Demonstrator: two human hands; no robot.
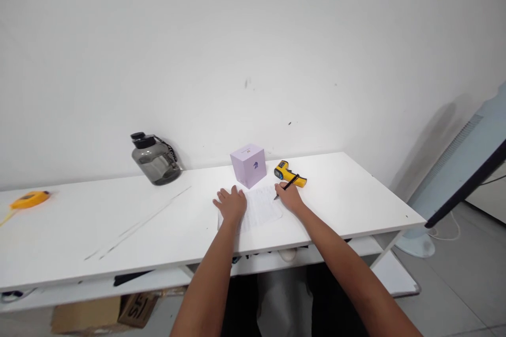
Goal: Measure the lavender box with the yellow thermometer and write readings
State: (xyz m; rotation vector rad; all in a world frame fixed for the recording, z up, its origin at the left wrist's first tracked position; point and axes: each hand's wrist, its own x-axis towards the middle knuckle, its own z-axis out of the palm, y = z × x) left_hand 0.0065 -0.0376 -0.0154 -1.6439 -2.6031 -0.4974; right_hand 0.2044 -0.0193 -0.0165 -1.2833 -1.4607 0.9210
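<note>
A sheet of paper [259, 209] covered in faint lines of writing lies on the white table. My left hand [231, 204] rests flat on the paper's left part, fingers spread. In my right hand [290, 197] is a black pen [291, 181], its tip down near the paper's upper right. Just behind the paper stands a lilac box [249, 166] with a small dark logo. A yellow and black infrared thermometer [297, 179] lies close behind my right hand.
The white table [150, 237] runs along the wall. A grey water bottle [156, 160] stands at the back left; a yellow tape measure [30, 199] lies far left. Beyond the right end rises a pale tower fan [454, 174]. Below are a shelf and a cardboard box [87, 315].
</note>
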